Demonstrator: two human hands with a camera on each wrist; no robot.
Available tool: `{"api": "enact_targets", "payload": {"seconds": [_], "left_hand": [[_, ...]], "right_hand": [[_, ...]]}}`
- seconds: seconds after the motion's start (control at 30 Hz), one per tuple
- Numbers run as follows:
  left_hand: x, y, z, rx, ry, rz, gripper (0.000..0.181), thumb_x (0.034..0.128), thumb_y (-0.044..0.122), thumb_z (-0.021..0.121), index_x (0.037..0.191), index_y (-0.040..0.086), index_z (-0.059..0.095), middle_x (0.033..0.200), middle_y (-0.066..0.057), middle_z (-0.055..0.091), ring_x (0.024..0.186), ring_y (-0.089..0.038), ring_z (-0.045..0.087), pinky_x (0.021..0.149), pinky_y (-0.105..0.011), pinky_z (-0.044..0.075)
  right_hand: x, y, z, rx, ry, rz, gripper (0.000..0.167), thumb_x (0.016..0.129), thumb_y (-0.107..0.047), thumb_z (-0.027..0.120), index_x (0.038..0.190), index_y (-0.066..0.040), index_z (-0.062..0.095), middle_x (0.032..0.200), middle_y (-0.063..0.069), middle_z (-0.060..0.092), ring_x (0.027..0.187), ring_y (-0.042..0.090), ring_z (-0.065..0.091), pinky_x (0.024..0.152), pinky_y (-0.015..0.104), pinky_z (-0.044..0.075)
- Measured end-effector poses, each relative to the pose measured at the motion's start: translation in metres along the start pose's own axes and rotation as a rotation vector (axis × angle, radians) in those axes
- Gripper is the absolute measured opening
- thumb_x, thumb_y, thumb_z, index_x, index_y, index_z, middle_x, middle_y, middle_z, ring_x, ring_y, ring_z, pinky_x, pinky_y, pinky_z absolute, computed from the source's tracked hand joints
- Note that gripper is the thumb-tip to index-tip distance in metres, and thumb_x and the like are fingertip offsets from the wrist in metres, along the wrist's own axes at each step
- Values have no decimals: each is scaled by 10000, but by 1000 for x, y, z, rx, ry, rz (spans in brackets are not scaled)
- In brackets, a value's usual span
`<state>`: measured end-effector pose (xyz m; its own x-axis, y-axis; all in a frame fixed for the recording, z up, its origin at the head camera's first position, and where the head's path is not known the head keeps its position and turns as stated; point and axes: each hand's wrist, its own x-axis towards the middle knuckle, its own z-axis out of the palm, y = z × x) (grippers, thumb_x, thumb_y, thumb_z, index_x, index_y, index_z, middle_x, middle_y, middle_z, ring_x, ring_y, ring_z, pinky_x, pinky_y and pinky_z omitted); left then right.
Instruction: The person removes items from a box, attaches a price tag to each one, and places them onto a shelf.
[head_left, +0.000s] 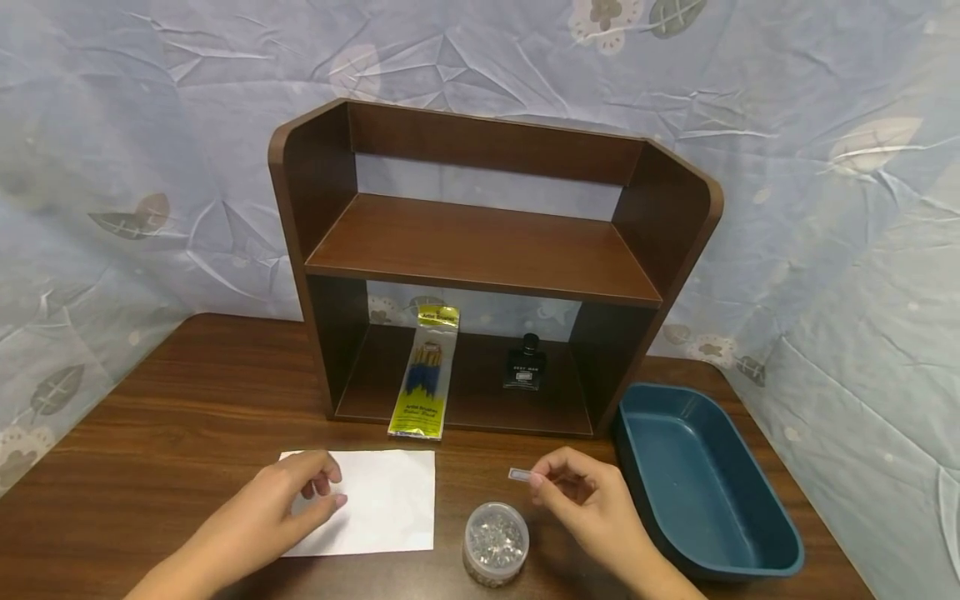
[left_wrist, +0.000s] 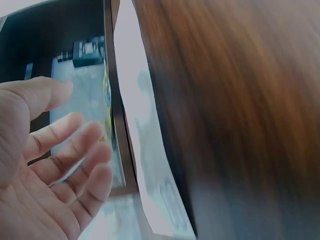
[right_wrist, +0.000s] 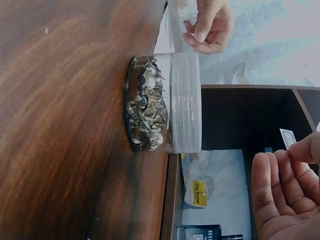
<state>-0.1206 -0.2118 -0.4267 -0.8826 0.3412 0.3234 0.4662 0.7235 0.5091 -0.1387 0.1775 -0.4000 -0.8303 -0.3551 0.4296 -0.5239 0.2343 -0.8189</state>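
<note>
My right hand (head_left: 588, 504) pinches a small whitish label (head_left: 519, 475) between thumb and fingertips, above the table; in the right wrist view the label (right_wrist: 287, 138) shows a dark printed border. Just left of that hand stands a clear round jar (head_left: 495, 546) with a lid, and in the right wrist view the jar (right_wrist: 162, 102) is full of metal thumbtacks. Over the left part of a white sheet of paper (head_left: 390, 504) hovers my left hand (head_left: 277, 504), its fingers loosely bent and holding nothing. The left wrist view shows that hand (left_wrist: 55, 160) with the palm bare.
A brown two-tier shelf (head_left: 487, 242) stands behind the hands. On its lower level are a pack of artist brushes (head_left: 426, 375), leaning, and a dark bottle (head_left: 525, 367). A blue plastic bin (head_left: 697, 467) sits at the right on the wooden table (head_left: 187, 400).
</note>
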Motion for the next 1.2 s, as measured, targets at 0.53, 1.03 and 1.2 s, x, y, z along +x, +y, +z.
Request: {"api": "enact_targets", "payload": {"seconds": [0.53, 1.03, 1.2], "left_hand": [[16, 37, 28, -140, -211, 163, 389, 1000, 380, 716, 1313, 182, 598, 1135, 93, 689, 1007, -38, 645, 792, -256, 568], [29, 60, 47, -316, -369, 117, 559, 999, 463, 694, 1426, 129, 557, 1292, 12, 685, 1095, -40, 637, 900, -256, 593], [33, 66, 53, -344, -397, 106, 586, 1000, 478, 686, 1448, 130, 539, 1316, 2, 666, 1151, -67, 640, 942, -260, 590]], "right_hand": [[-15, 7, -1, 135, -101, 84, 50, 983, 24, 662, 965, -14, 689, 904, 211, 713, 811, 44, 720, 719, 323, 653], [-24, 4, 0, 192, -190, 124, 43, 1002, 5, 640, 988, 15, 679, 891, 246, 676, 818, 14, 699, 724, 308, 645], [-28, 6, -1, 240, -236, 140, 34, 997, 22, 633, 989, 23, 666, 885, 272, 653, 816, 11, 694, 719, 305, 641]]}}
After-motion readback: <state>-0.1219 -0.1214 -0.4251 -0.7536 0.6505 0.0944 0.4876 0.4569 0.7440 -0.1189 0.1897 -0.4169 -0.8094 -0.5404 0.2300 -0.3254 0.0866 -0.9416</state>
